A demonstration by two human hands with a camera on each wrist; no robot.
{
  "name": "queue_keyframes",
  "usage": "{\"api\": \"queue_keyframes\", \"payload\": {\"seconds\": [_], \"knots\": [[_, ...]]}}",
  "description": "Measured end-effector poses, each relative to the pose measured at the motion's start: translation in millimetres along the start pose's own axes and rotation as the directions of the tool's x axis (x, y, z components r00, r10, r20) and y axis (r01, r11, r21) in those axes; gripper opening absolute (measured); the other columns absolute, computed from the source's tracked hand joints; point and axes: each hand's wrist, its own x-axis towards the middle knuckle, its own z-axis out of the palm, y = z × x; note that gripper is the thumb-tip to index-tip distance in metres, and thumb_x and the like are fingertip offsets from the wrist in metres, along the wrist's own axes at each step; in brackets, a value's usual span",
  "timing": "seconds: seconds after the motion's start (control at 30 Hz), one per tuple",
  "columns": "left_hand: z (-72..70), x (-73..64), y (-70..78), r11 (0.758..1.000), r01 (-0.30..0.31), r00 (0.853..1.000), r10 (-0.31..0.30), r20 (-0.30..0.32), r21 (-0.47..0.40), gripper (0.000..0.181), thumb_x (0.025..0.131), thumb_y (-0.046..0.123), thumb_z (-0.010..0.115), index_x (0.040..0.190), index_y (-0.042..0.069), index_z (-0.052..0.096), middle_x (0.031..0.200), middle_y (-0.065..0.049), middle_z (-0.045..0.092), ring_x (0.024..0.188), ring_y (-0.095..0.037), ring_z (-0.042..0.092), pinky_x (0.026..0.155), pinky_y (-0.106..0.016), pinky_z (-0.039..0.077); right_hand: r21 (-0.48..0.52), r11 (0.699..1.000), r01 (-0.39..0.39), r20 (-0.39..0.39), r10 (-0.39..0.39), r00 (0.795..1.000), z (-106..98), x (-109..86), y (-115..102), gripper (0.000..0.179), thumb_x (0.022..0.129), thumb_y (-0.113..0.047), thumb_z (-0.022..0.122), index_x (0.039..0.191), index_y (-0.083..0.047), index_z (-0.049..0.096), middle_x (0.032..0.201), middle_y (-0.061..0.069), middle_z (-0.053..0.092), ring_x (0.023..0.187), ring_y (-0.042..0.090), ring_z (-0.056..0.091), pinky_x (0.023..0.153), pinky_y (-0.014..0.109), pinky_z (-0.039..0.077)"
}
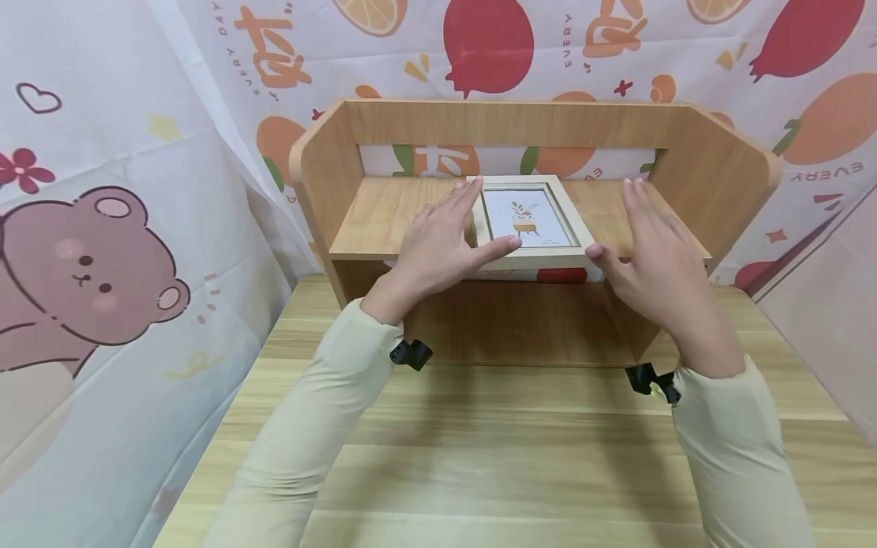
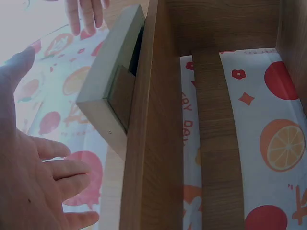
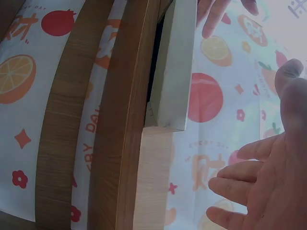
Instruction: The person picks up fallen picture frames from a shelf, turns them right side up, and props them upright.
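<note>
A pale wooden picture frame (image 1: 575, 213) with a drawing of a potted plant lies face up on the upper board (image 1: 387, 217) of a small wooden shelf unit. Its near edge reaches the board's front edge in the head view. My left hand (image 1: 441, 240) is at the frame's left side, fingers straight, thumb over the near left part. On the other side, my right hand (image 1: 654, 262) has straight fingers pointing away, its thumb tip close to the near right corner. Both wrist views show spread fingers apart from the frame (image 2: 108, 72), palms facing it.
The shelf unit's raised side panels (image 1: 726, 175) and back rail (image 1: 514, 124) bound the upper board. Beneath it is an open lower compartment (image 1: 521, 323). The unit stands on a light wood-grain table (image 1: 514, 457), with fruit-print cloth (image 1: 411, 46) hanging behind and a bear-print cloth (image 1: 226, 228) at left.
</note>
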Motion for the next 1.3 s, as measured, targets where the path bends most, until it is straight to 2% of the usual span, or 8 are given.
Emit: {"api": "queue_keyframes", "payload": {"seconds": [0.2, 0.37, 0.53, 0.7, 0.93, 1.07, 1.13, 1.3], "knots": [[1.5, 11.8, -1.8, 0.993, 0.022, 0.999, -0.018, 0.036, -0.116, 0.096, 0.08, 0.063, 0.061, 0.155, 0.017, 0.022, 0.156, -0.004, 0.034, 0.141, -0.02, 0.036, 0.109, -0.043, 0.035, 0.084, 0.996, -0.025, 0.036, 0.022, 0.999, 2.8, 15.0, 1.7, 0.095, 0.09, -0.072, 0.035, 0.156, -0.008, 0.009, 0.16, 0.018, 0.018, 0.146, 0.041, 0.022, 0.114, 0.06, 0.02], [3.8, 15.4, -3.6, 0.982, 0.029, 0.998, -0.017, 0.065, -0.187, 0.093, 0.081, 0.059, 0.063, 0.154, 0.016, 0.024, 0.155, -0.006, 0.036, 0.138, -0.021, 0.038, 0.11, -0.044, 0.035, 0.153, 0.985, -0.08, 0.08, 0.068, 0.994, 7.9, 24.7, 5.8, 0.088, 0.092, -0.065, 0.042, 0.155, -0.011, 0.014, 0.158, 0.02, 0.024, 0.143, 0.043, 0.026, 0.11, 0.064, 0.024], [8.0, 17.9, -7.6, 0.972, 0.037, 0.996, -0.018, 0.083, -0.232, 0.09, 0.082, 0.055, 0.065, 0.153, 0.013, 0.027, 0.152, -0.009, 0.038, 0.134, -0.023, 0.042, 0.109, -0.045, 0.036, 0.219, 0.97, -0.106, 0.125, 0.08, 0.989, 13.7, 31.5, 11.4, 0.083, 0.093, -0.056, 0.049, 0.155, -0.012, 0.016, 0.158, 0.018, 0.025, 0.146, 0.04, 0.022, 0.112, 0.062, 0.021], [10.9, 20.2, -11.6, 0.971, 0.056, 0.996, -0.037, 0.087, -0.231, 0.09, 0.082, 0.056, 0.065, 0.152, 0.012, 0.029, 0.154, -0.008, 0.036, 0.138, -0.023, 0.037, 0.112, -0.044, 0.033, 0.254, 0.961, -0.111, 0.162, 0.071, 0.984, 18.9, 37.0, 16.0, 0.082, 0.093, -0.051, 0.052, 0.155, -0.009, 0.018, 0.157, 0.019, 0.027, 0.146, 0.038, 0.022, 0.114, 0.06, 0.019], [13.6, 19.6, -18.9, 0.969, 0.061, 0.996, -0.042, 0.083, -0.238, 0.092, 0.081, 0.055, 0.067, 0.153, 0.013, 0.027, 0.155, -0.006, 0.033, 0.139, -0.021, 0.034, 0.113, -0.045, 0.031, 0.247, 0.966, -0.071, 0.19, 0.023, 0.982, 27.8, 43.7, 18.0, 0.077, 0.093, -0.051, 0.053, 0.148, 0.0, 0.034, 0.147, 0.026, 0.041, 0.14, 0.041, 0.033, 0.112, 0.058, 0.024], [14.7, 18.7, -21.5, 0.969, 0.071, 0.995, -0.051, 0.088, -0.236, 0.093, 0.08, 0.056, 0.067, 0.153, 0.014, 0.026, 0.155, -0.005, 0.033, 0.139, -0.021, 0.034, 0.113, -0.046, 0.031, 0.255, 0.965, -0.067, 0.207, 0.014, 0.978, 32.8, 45.9, 18.4, 0.074, 0.094, -0.05, 0.053, 0.149, -0.003, 0.034, 0.149, 0.023, 0.039, 0.139, 0.04, 0.035, 0.111, 0.057, 0.026], [14.7, 18.4, -22.1, 0.971, 0.073, 0.995, -0.054, 0.09, -0.228, 0.093, 0.08, 0.056, 0.068, 0.153, 0.014, 0.027, 0.155, -0.006, 0.034, 0.139, -0.021, 0.034, 0.113, -0.045, 0.031, 0.253, 0.964, -0.075, 0.218, 0.019, 0.976, 34.0, 46.5, 18.7, 0.076, 0.094, -0.05, 0.052, 0.15, -0.003, 0.03, 0.152, 0.022, 0.035, 0.141, 0.04, 0.032, 0.112, 0.057, 0.025], [14.2, 18.2, -23.7, 0.978, 0.093, 0.991, -0.072, 0.113, -0.189, 0.094, 0.079, 0.058, 0.069, 0.151, 0.012, 0.03, 0.155, -0.006, 0.034, 0.14, -0.02, 0.034, 0.114, -0.043, 0.029, 0.236, 0.967, -0.098, 0.251, 0.037, 0.967, 35.5, 47.5, 19.4, 0.076, 0.095, -0.051, 0.05, 0.152, -0.004, 0.027, 0.154, 0.024, 0.032, 0.142, 0.041, 0.029, 0.113, 0.058, 0.024]]}}
